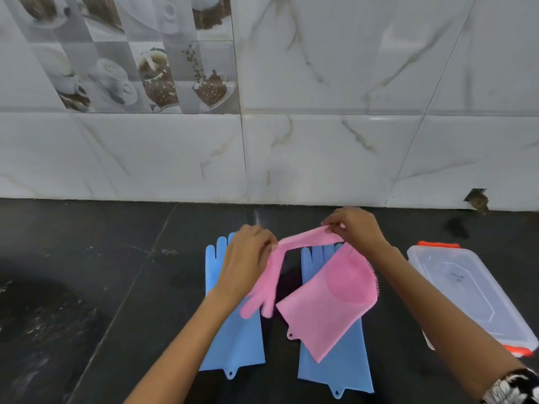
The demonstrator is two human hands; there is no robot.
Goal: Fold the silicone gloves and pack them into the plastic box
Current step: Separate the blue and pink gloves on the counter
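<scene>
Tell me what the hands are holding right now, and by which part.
Both hands hold one pink glove by its cuff end: left hand and right hand pinch opposite sides, its fingers hanging down.

gloves (338, 290) crowd the counter's middle; bare counter (102, 258) lies left, lidded box (466, 290) stands right.

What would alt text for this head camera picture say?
Two hands, left and right, hold a pink glove above a dark counter, over two flat blue gloves and another pink glove. A lidded box sits right.
</scene>
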